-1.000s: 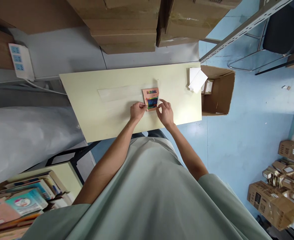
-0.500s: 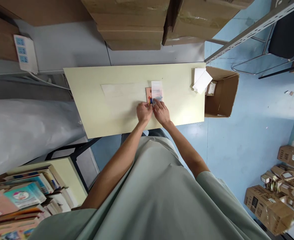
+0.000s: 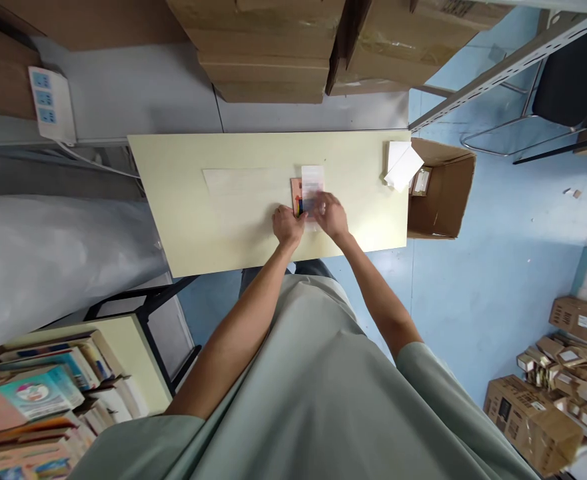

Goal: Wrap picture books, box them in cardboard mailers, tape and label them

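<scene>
On the pale yellow table point(image 3: 173, 200) lies a small orange booklet point(image 3: 296, 189) with a translucent white sheet point(image 3: 312, 179) over its right part. My left hand point(image 3: 288, 225) is closed at the booklet's lower edge, its fingertips pinching there. My right hand point(image 3: 330, 215) is over the lower right of the sheet, fingers bent; whether it grips the sheet is too small to tell. A long translucent strip point(image 3: 238, 180) lies flat to the left of the booklet.
White cards point(image 3: 403, 165) lie at the table's right end, beside an open cardboard box point(image 3: 443, 193). Large cartons point(image 3: 268, 60) stand behind the table. A power strip point(image 3: 53, 107) is at the back left. Books point(image 3: 38, 393) fill the lower left.
My right hand has moved slightly right, away from my left hand, and its fingers are more bent. My left hand has stayed at the booklet's lower edge.
</scene>
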The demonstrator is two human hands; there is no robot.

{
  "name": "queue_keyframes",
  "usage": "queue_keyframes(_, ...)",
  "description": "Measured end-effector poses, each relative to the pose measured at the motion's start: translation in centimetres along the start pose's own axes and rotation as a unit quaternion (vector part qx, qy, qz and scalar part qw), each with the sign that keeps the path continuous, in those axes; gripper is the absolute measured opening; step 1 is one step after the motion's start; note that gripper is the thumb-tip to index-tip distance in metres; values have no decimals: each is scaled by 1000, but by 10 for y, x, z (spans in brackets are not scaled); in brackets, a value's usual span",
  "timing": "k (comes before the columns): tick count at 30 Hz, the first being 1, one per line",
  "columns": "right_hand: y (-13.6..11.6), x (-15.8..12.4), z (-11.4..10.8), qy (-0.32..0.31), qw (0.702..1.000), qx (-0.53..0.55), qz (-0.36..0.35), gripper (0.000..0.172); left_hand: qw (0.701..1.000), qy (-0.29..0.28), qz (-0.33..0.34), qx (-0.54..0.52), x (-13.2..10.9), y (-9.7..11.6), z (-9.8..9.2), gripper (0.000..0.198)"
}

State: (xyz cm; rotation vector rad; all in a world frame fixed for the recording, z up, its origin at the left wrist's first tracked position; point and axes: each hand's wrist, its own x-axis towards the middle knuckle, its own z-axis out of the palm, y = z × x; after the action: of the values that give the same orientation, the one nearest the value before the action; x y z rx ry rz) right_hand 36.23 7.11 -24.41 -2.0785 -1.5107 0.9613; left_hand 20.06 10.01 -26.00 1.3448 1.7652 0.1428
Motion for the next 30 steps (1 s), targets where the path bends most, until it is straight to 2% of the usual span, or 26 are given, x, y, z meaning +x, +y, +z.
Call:
queue_keyframes(3,6,31,-5,58,994,21,94,26,999,43,-12,11,-8,4,6,34)
queue_keyframes(6,8,60,-3,44,986,35,159,27,999,49,22,7,-14,9,11,30)
queue_keyframes(9,7,79,0,26,982,34,186,34,997,22,74,21,-17,16,14,18)
queue_keyframes(12,4,85,-1,23,982,38,183,46,996,13,84,24,-18,23,16,10)
queue_keyframes(14,2,86,-3,25,983,38,180,48,997,21,76,10,-20,28,18,21)
queue_keyframes(17,-4,88,-7,24,982,33,187,34,998,23,51,2,-23,34,19,51)
queue_keyframes(19,-9,90,-11,14,982,22,185,26,999,20,34,1,-25,36,18,54)
queue_keyframes(23,-20,84,-25,-14,992,-23,125,36,999,13,35,-15,-23,29,9,28)
queue_keyframes(26,-26,73,-39,-15,998,-55,13,38,998,-8,58,-36,-18,21,1,18)
queue_keyframes(28,-28,68,-45,-54,994,-69,-67,39,996,-23,65,-54,-15,18,-4,14)
queue_keyframes(30,-28,68,-48,-121,982,-84,-117,38,994,-36,59,-84,-14,17,-8,11)
